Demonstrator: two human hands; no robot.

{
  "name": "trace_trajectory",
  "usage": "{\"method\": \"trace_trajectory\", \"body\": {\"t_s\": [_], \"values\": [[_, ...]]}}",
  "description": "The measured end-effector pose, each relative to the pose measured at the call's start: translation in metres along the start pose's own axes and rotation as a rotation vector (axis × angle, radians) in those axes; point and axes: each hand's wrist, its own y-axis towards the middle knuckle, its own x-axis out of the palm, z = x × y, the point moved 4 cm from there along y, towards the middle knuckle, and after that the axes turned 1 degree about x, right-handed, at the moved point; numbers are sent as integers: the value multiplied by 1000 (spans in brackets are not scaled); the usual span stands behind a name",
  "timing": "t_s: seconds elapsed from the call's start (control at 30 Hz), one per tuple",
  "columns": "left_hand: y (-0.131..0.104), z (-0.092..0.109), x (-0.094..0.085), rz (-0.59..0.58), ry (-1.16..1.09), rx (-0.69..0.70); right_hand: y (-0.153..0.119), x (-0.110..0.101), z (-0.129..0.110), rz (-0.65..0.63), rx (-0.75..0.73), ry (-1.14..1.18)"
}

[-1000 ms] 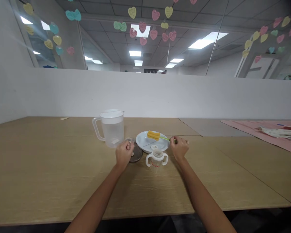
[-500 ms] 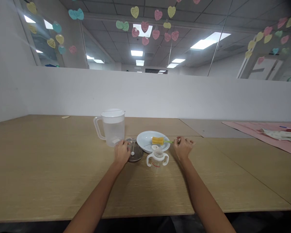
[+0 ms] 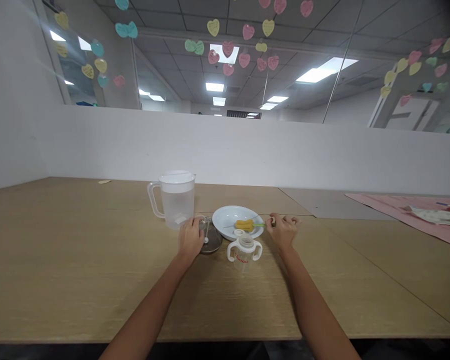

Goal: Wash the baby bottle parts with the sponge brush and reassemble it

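Note:
My right hand (image 3: 282,230) is closed around the green handle of a bottle brush. The yellow sponge head of the bottle brush (image 3: 244,225) is over the white plate (image 3: 225,231), pointing left. My left hand (image 3: 191,235) has its fingers curled at the left edge of a dark metal dish (image 3: 213,245). A small clear piece (image 3: 202,223) shows at its fingertips, and what the fingers grip is partly hidden. A thin straw-like part (image 3: 206,234) lies in the dish. Between my hands stands an uncapped clear baby bottle (image 3: 243,255) with two white handles.
A clear plastic pitcher (image 3: 177,200) holding liquid stands just behind my left hand. At the far right, a pink cloth (image 3: 390,205) bears a white item. A small pale flat piece (image 3: 104,182) lies far left. A white wall (image 3: 228,150) borders the table's back.
The view has shifted slightly, so everything sits a little lower. The brush head has moved slightly lower over the plate. Both hands keep nearly the same places.

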Motion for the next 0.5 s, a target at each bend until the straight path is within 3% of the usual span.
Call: {"method": "trace_trajectory", "body": {"t_s": [0.2,0.37,0.5], "values": [[-7,26,-8,63,-152,225,-3,3,-8,-21,-9,96],[-19,51,1,-90,-184,516,-6,6,-14,-34,47,142],[-22,53,6,-133,-204,546,-6,6,-13,-26,115,164]]}}
